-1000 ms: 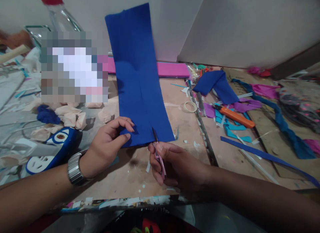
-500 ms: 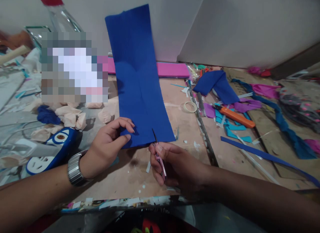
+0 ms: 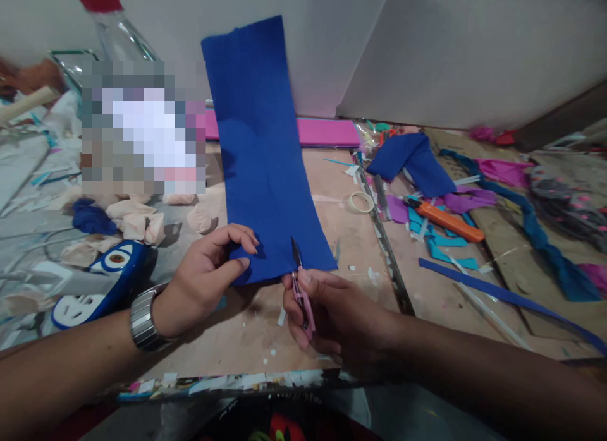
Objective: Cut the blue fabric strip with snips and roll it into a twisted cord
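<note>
A long sheet of blue crepe-like paper (image 3: 256,131) extends from my hands up toward the wall, its near edge slightly above the board. At its lower left corner, my left hand (image 3: 208,270) holds it with curled fingers; thumb and index finger lie on its face with a gap between their tips. Some of the left fingers are hidden. My right hand (image 3: 322,308) grips pink thread snips (image 3: 302,296) at the sheet's near edge. The dark blade points away from me and lies over the paper; whether it is cutting, I cannot tell.
A tape roll (image 3: 361,203) lies right of the sheet. Further right are an orange utility knife (image 3: 448,220), a folded blue piece (image 3: 417,160) and a narrow blue strip (image 3: 497,292). On the left sit a blue-and-white glue gun (image 3: 99,286) and crumpled peach scraps (image 3: 135,220). A blurred patch hides part.
The snips have turned slightly, so more of the blade and handles shows. The sheet's near edge has shifted a little toward me and to the right. My left hand has barely moved.
</note>
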